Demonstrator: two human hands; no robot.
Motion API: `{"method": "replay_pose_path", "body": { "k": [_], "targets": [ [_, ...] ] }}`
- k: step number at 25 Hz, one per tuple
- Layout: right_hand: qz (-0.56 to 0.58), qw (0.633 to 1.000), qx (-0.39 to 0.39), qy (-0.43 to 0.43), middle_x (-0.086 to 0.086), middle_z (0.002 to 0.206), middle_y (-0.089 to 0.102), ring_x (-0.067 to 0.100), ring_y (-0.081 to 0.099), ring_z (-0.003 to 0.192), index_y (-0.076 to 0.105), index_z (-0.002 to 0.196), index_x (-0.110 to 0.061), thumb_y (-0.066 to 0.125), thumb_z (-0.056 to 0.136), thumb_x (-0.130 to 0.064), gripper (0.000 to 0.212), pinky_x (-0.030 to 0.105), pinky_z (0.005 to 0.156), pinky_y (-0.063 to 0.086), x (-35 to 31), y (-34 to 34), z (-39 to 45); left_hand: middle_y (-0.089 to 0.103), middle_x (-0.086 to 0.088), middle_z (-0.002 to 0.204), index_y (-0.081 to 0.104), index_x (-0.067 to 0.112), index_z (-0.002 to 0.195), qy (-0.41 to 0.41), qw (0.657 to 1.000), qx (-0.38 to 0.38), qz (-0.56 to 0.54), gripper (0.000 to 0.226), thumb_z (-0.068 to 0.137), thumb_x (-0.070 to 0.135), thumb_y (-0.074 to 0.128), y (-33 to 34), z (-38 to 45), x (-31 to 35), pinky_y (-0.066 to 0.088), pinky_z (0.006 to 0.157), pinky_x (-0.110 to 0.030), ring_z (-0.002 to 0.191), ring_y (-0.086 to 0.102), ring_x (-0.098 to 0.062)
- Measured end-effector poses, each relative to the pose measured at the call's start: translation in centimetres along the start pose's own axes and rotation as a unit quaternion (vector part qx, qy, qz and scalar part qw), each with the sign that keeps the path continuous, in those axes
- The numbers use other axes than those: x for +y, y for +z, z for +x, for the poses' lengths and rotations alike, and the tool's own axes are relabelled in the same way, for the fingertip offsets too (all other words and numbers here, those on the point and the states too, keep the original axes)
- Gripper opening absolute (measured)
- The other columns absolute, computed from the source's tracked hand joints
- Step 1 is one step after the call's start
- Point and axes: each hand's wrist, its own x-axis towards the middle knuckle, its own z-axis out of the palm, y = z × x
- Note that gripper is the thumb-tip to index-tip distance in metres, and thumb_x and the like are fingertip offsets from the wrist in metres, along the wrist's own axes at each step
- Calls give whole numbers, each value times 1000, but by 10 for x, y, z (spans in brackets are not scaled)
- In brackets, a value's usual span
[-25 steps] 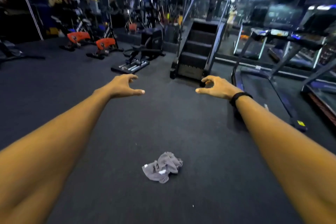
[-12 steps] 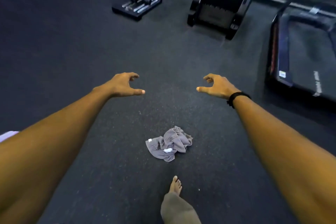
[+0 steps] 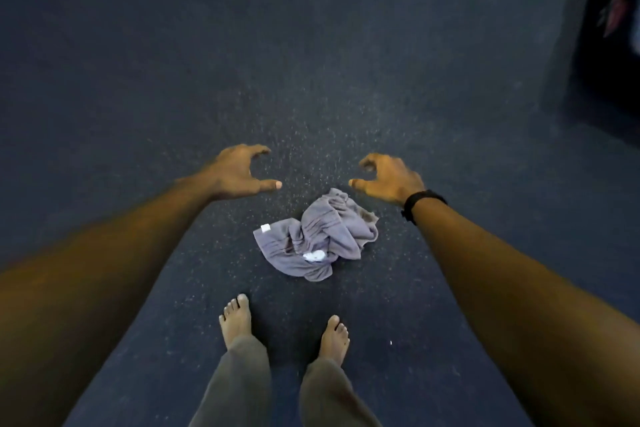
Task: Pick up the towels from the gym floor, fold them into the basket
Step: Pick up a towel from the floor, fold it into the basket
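Dark speckled gym flooring (image 3: 311, 62) is filling nearly the whole view, with only a black edge of some equipment (image 3: 609, 28) showing at the far right. One crumpled grey towel (image 3: 317, 236) is lying on it, just ahead of the person's bare feet (image 3: 235, 319).

Both arms are reaching out over the floor. The left hand (image 3: 239, 172) is hanging with its fingers (image 3: 258, 151) curled loosely and its thumb stretched toward the middle, holding nothing; the towel is sitting below and inward of that thumb, clearly apart from it. The right hand (image 3: 388, 178), with a black wristband (image 3: 420, 203) behind it, is likewise loosely curled and empty. Its thumb tip is appearing just above the towel's far edge, though whether it is touching the cloth cannot be told from this angle.

By my reading, the task is barely starting for this towel: it is not yet being gripped, lifted or folded. No basket is showing anywhere, so picking up, folding and placing are all remaining.
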Motion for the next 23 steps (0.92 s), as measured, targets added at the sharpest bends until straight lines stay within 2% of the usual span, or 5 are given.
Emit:
{"method": "replay_pose_path", "body": {
  "k": [10,14,16,19,23],
  "targets": [
    [2,998,-22,66,14,132,56,35,54,118,54,131,-13,63,87,-43,54,42,95,48,92,247,200,43,-8,147,37,15,145,-63,992,-98,-56,82,77,36,77,201,179,-157,35,103,-29,133,43,-23],
    [-115,989,-4,89,14,137,48,35,46,123,55,128,-22,55,83,-58,58,42,98,42,95,307,240,37,-6,151,32,15,148,-70,988,-128,-58,82,80,33,75,226,199,-182,31,99,-24,137,38,-22],
    [-92,989,56,99,13,128,55,34,50,118,56,122,-19,52,87,-48,45,42,95,41,87,316,250,38,-6,151,32,15,148,-71,989,-124,-48,82,80,33,75,225,200,-186,32,102,-25,137,38,-22],
    [113,986,98,73,16,102,64,32,59,97,62,105,-8,49,96,-29,26,39,84,45,73,282,244,38,-7,151,33,17,147,-69,990,-117,-40,81,79,32,75,203,194,-175,34,107,-34,136,39,-24],
    [205,970,120,-50,5,65,39,15,36,66,50,72,-1,50,93,-7,23,28,61,35,52,178,192,38,-7,150,34,17,146,-34,995,-87,-35,82,78,36,75,128,163,-108,36,108,-38,135,40,-26]
  ]
}}
